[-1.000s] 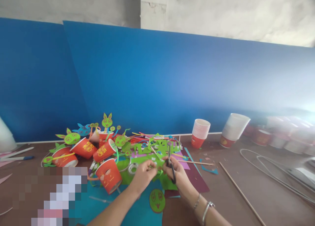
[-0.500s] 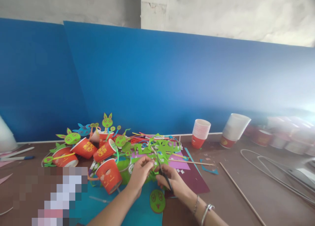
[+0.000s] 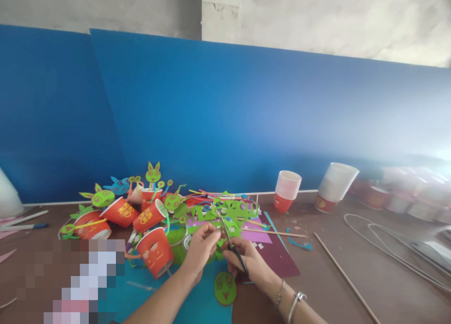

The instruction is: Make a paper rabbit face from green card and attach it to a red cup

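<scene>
My right hand [image 3: 243, 258] grips a pair of scissors [image 3: 237, 257] by the black handles, the metal blades pointing away and slightly left. Close beside the blades, my left hand [image 3: 202, 248] is closed in a pinch. Green paper shows at its fingertips, but the piece is small and mostly hidden. Below the hands lies a round green paper face [image 3: 224, 288] with drawn eyes and mouth, partly over a blue sheet [image 3: 200, 300]. Cut green paper scraps [image 3: 234, 210] are heaped just beyond my fingers.
Red paper cups [image 3: 155, 251] with green paper faces crowd the left. A cup stack [image 3: 288, 190] and a taller one [image 3: 336, 185] stand at the back right. A wooden stick [image 3: 345, 277], a cable [image 3: 391, 253] and a maroon sheet [image 3: 282, 260] lie to the right.
Both hands stay almost in place. The scissors have turned slightly, their tips shifting a little left beside my left fingertips.
</scene>
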A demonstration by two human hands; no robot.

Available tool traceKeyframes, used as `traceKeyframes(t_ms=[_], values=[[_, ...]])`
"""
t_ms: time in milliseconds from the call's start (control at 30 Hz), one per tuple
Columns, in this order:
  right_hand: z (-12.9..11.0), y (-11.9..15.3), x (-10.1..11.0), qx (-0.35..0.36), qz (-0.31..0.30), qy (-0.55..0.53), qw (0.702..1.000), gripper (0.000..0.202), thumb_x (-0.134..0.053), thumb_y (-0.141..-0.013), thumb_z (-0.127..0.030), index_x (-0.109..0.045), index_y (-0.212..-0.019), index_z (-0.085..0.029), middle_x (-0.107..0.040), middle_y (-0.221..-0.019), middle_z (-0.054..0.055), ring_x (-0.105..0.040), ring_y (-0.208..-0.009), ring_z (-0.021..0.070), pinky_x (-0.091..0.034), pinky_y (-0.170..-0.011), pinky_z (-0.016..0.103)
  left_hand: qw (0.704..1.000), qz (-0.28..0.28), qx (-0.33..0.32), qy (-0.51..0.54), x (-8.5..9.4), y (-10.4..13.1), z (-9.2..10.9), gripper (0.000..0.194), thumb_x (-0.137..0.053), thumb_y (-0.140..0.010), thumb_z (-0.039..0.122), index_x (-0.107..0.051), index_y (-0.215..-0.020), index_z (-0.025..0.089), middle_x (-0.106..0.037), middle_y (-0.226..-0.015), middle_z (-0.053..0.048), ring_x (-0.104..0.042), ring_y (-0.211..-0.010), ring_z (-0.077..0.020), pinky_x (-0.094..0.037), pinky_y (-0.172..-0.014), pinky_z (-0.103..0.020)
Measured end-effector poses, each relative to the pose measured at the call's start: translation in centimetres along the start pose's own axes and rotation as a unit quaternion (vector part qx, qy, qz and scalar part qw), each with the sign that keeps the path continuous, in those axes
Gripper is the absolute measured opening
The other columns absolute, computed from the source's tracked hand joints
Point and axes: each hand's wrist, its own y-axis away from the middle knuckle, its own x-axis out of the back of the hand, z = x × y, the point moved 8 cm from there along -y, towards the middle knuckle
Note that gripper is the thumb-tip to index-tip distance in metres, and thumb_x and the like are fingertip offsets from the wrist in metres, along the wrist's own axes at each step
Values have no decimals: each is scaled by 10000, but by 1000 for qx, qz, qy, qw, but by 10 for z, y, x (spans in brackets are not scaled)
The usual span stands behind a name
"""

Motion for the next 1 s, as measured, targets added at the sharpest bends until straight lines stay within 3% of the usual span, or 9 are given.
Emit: traceKeyframes(t_ms=[333,633,1000], values=[[-1,1,0,2,0,4,1000,326,-699,-677,-429,-598,-789,-141,-559,-459,-45,-454,-370,72,-344,-391,182,1000,-2,8,6,1,-1,-2,283,-649,-658,421,-480,-638,195,-329,-382,122,-225,-363,-40,-136,-395,-189],[-11,3,-1,9,2,28,1000,297,-666,-700,-439,-575,-715,-157,-438,-375,-86,-336,-327,49,-218,-351,177,1000,-3,2,8,1,0,3,284,-652,-659,403,-464,-645,191,-419,-440,107,-233,-367,-33,-137,-406,-195],[-9,1,0,17,-10,57,998,302,-640,-732,-448,-555,-675,-164,-415,-350,-92,-315,-295,45,-199,-331,177,1000,-20,-2,19,1,-1,3,257,-629,-686,377,-462,-651,186,-441,-442,101,-230,-362,-31,-133,-400,-197]])
